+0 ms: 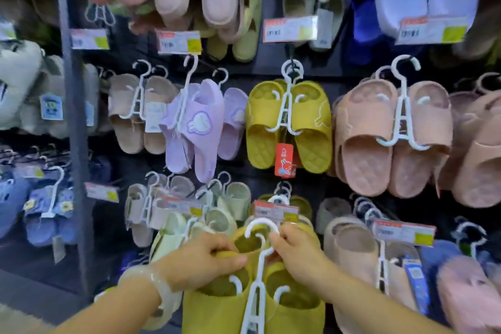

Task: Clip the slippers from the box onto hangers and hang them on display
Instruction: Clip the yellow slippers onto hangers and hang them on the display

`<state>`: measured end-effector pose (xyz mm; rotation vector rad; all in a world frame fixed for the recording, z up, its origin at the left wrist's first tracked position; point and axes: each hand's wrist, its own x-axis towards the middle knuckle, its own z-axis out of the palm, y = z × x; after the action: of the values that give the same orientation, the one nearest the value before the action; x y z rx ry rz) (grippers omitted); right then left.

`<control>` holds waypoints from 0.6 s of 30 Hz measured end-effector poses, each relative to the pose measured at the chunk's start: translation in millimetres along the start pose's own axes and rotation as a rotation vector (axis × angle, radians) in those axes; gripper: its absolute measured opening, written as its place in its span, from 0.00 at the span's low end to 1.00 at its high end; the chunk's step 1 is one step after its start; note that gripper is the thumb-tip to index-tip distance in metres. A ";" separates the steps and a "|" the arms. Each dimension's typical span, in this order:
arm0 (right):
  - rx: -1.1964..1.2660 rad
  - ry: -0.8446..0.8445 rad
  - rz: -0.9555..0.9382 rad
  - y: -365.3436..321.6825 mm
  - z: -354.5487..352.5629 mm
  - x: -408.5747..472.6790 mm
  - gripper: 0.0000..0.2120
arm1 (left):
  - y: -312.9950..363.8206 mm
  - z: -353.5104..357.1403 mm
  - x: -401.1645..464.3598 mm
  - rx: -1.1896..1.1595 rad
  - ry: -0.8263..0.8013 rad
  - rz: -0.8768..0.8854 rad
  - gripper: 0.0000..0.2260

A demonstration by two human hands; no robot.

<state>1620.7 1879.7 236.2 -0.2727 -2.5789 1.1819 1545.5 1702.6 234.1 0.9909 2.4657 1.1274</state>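
1. Far left of the display wall, blue slippers (48, 214) hang on their own white hanger, well apart from the work.
2. The left hand (202, 260), a pale bangle (160, 283) on its wrist, has its fingers curled over the top edge of the left slipper of the yellow-green pair (225, 304), thumb pressed against the outside — a firm grip, not a loose touch.
3. That pair sits low in the centre, already clipped on a white hanger (260, 260). The hanger's long axis runs nearly upright, stem down between the two slippers, hook at the top and opening to the left.
4. The right hand (296, 252) pinches the hanger just below the hook, fingers closed on the plastic. It is the nearer hand to the hook, so it likely steers.
5. The deciding relation: the hook lies just under a red-and-white price tag (276, 211), and the display peg behind that tag is hidden. The hook probably has to rise and go forward to catch it.
6. Higher up hangs a matching yellow pair (290, 127); to the right, pink slippers (390, 138).
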 end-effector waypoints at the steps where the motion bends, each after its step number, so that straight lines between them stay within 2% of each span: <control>1: 0.027 -0.024 0.046 7.3 11.5 -0.6 0.16 | -12.6 2.4 -0.5 -0.006 -0.031 -0.012 0.12; 3: 0.041 -0.069 0.122 24.7 32.9 -2.5 0.15 | -38.6 13.6 0.9 0.013 -0.068 -0.023 0.19; 4: 0.041 -0.089 0.160 32.7 40.8 -3.2 0.14 | -48.1 21.4 2.1 0.000 -0.093 -0.034 0.20; 7: -0.002 -0.120 0.248 45.8 53.0 -7.6 0.13 | -61.2 44.6 8.0 -0.120 -0.184 -0.031 0.07; 11: -0.089 -0.060 0.283 52.0 48.0 -1.2 0.13 | -65.2 57.1 29.5 -0.026 -0.210 -0.007 0.06; 13: -0.075 -0.015 0.297 55.5 43.6 9.1 0.12 | -67.4 57.1 42.5 0.017 -0.187 0.005 0.25; 14: -0.081 0.007 0.300 57.7 40.4 14.5 0.13 | -66.5 57.0 48.4 0.024 -0.170 0.004 0.30; 18: -0.053 0.120 0.282 67.8 28.1 31.8 0.16 | -62.7 52.9 72.4 -0.014 -0.089 0.065 0.35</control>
<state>1584.7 1912.8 172.9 -0.7168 -2.5272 1.1470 1487.5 1752.3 155.7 1.1002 2.3686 1.0943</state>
